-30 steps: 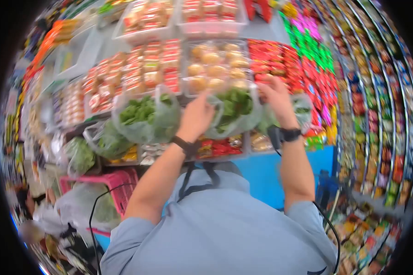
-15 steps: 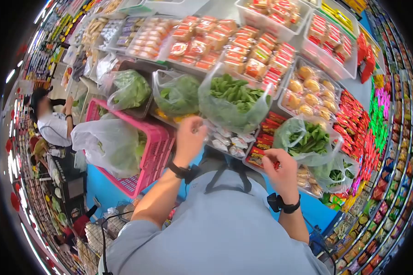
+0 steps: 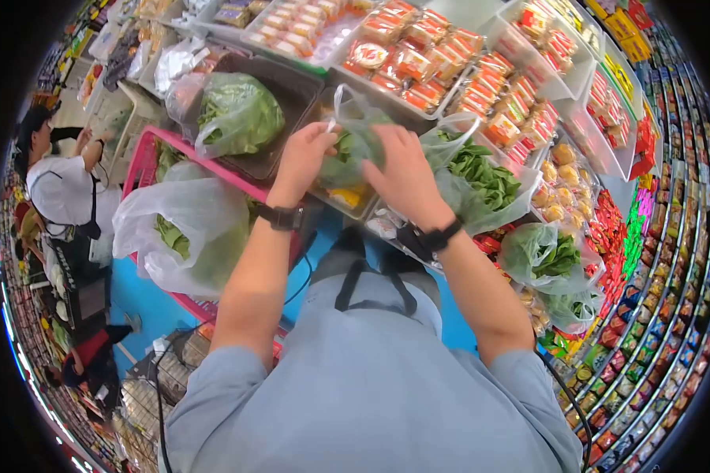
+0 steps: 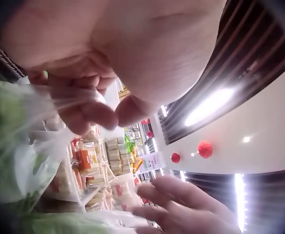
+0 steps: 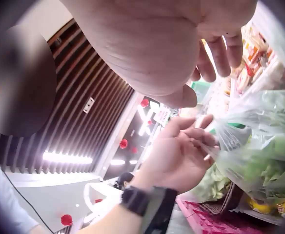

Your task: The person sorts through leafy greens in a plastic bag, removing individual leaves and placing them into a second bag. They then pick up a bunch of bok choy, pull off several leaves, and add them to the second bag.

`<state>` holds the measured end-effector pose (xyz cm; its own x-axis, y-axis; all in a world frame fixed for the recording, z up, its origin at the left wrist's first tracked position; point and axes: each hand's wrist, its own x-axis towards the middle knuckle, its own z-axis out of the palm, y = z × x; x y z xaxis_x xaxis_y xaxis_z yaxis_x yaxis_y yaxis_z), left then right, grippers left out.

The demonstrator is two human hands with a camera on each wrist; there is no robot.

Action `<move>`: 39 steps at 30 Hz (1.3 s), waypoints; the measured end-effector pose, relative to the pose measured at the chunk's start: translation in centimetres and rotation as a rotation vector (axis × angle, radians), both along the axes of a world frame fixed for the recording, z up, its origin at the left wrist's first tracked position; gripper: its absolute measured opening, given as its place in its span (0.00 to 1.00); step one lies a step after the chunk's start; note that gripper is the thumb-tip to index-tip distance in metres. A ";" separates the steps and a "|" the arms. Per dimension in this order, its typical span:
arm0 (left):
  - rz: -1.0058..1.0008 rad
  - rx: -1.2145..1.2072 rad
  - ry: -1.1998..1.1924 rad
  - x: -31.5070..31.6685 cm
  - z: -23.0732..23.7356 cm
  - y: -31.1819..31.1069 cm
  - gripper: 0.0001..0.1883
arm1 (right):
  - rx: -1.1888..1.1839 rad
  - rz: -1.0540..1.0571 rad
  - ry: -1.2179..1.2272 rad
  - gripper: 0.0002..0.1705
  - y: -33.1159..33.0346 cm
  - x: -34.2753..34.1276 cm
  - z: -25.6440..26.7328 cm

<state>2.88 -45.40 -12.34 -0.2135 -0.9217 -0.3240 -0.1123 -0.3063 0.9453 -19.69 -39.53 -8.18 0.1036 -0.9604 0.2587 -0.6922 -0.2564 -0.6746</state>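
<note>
A clear plastic bag of leafy greens (image 3: 345, 150) stands between the hands in the head view. My left hand (image 3: 302, 164) pinches the gathered plastic at its left side. The right wrist view shows that left hand (image 5: 174, 158) with thumb and fingertips on the stretched film of the bag (image 5: 264, 156). My right hand (image 3: 406, 173) is over the bag's right side, fingers extended and slightly spread. In the left wrist view the right hand (image 4: 181, 207) has nothing between its fingers. To its right sits another bag of greens (image 3: 481, 177).
A bagged head of greens (image 3: 241, 114) rests on a dark tray at left. Below it, a pink basket (image 3: 146, 158) holds a large white bag (image 3: 185, 229). Packaged cakes (image 3: 426, 47) fill bins behind. More bagged greens (image 3: 548, 256) lie at right. A person (image 3: 59, 185) stands at far left.
The head view has swung toward the left side of the display. Both hands have left the right-hand bags and come together at another bag; the left hand has taken hold of its plastic.
</note>
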 end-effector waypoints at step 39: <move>0.105 -0.021 0.590 5.7 -1.3 7.0 0.32 | 0.298 0.171 0.405 0.09 -7.7 5.1 -10.9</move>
<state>8.55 -38.41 -13.62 -0.2593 -0.9525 -0.1595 0.4633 -0.2676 0.8448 -14.59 -47.28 -19.07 0.2999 -0.9469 -0.1157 -0.8774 -0.2262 -0.4230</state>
